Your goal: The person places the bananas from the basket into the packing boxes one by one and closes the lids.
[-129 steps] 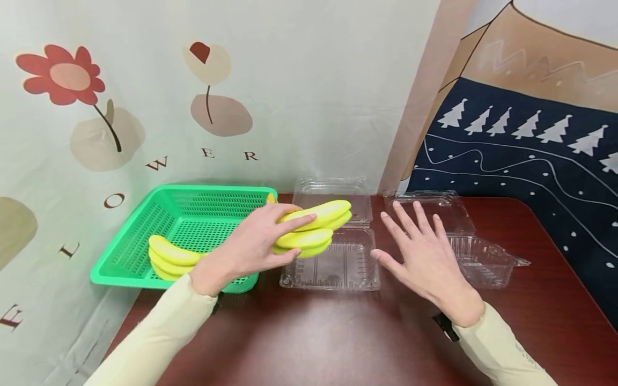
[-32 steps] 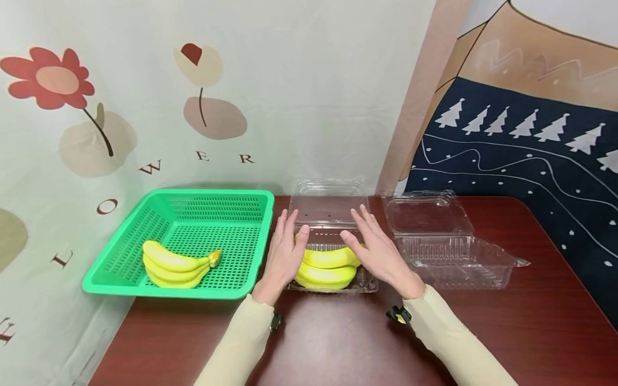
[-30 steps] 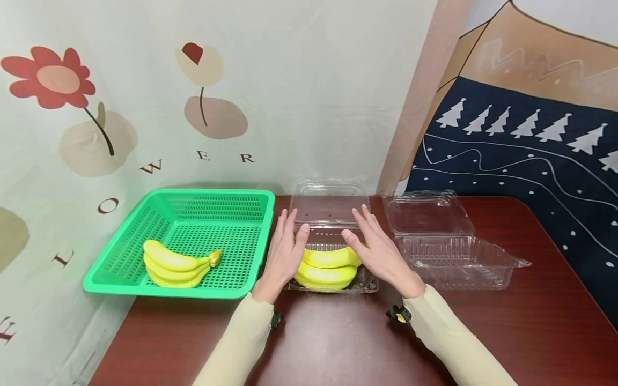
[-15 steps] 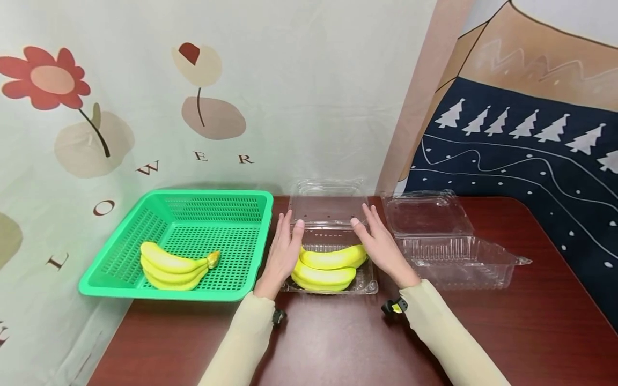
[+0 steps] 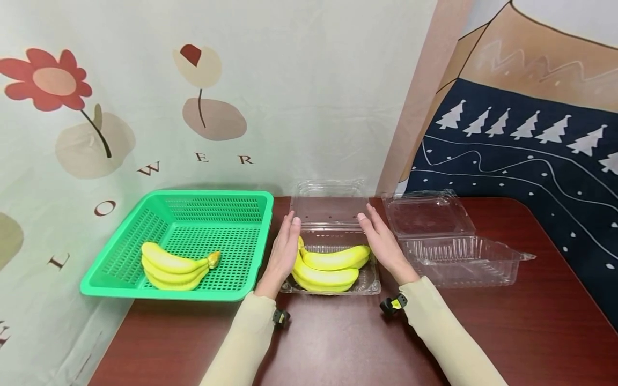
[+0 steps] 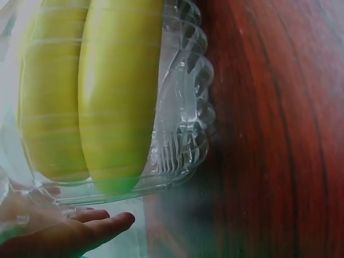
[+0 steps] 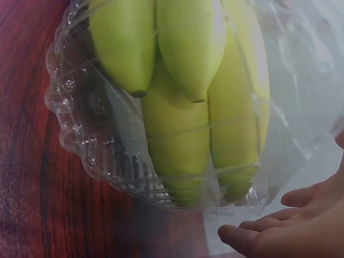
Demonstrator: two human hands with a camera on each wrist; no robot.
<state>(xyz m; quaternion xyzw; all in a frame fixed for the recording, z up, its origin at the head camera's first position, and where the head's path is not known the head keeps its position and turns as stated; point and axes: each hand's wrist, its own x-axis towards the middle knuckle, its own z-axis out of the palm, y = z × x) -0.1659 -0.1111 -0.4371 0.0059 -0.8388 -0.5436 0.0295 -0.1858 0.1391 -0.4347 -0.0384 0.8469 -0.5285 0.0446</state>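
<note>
A bunch of yellow bananas [image 5: 328, 279] lies in the base of a clear plastic clamshell box [image 5: 370, 284], its lid [image 5: 330, 206] folded back behind. My left hand [image 5: 281, 254], fingers straight, stands along the box's left side. On the opposite side is my right hand [image 5: 384, 249], also straight-fingered, thumb up. In the left wrist view, bananas [image 6: 118, 97] show through the clear wall, with the left fingers [image 6: 110, 228] at its far end. The right wrist view has the right fingers [image 7: 242, 236] right beside the box wall [image 7: 80, 129], banana tips pointing toward that camera.
To the left, a green perforated basket [image 5: 265, 241] holds another banana bunch [image 5: 176, 268]. A second clear clamshell box [image 5: 463, 262] stands unfolded on the right of the dark red table [image 5: 333, 343]. A printed curtain [image 5: 309, 96] hangs behind.
Earlier my left hand held the bananas above the box; now they lie inside it. Both hands have come to its sides, lately spreading slightly apart. The right-hand box has shifted a little.
</note>
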